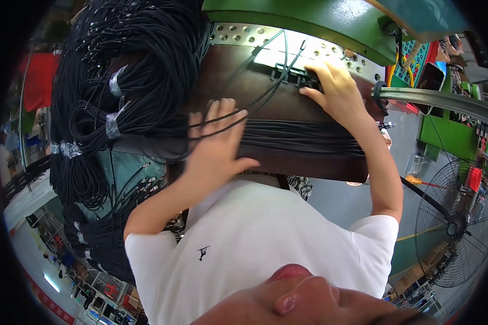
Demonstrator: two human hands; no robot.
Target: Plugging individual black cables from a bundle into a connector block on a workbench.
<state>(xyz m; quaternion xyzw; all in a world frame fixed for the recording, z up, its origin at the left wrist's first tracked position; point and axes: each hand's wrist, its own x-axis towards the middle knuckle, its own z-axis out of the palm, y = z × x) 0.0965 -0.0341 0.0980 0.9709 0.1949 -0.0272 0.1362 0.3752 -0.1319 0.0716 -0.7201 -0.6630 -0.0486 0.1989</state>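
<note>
My left hand (216,145), slightly blurred, is stretched out with its thumb apart over the near part of the brown work surface (222,70). Thin black cables (265,97) cross its fingers and rise toward a black slotted fixture (290,75). Around the right end of that fixture my right hand (339,89) has its thumb and fingers; its fingertips are partly lost in bright glare. A row of black cables (298,135) lies lengthwise along the near edge, passing beneath my left hand.
A large heap of coiled black cables (146,49), some tied with silvery wraps (113,124), stands at left. A green machine body (309,19) borders the far side above a perforated metal plate (241,33). At right are a metal rail (439,96) and a floor fan (456,225).
</note>
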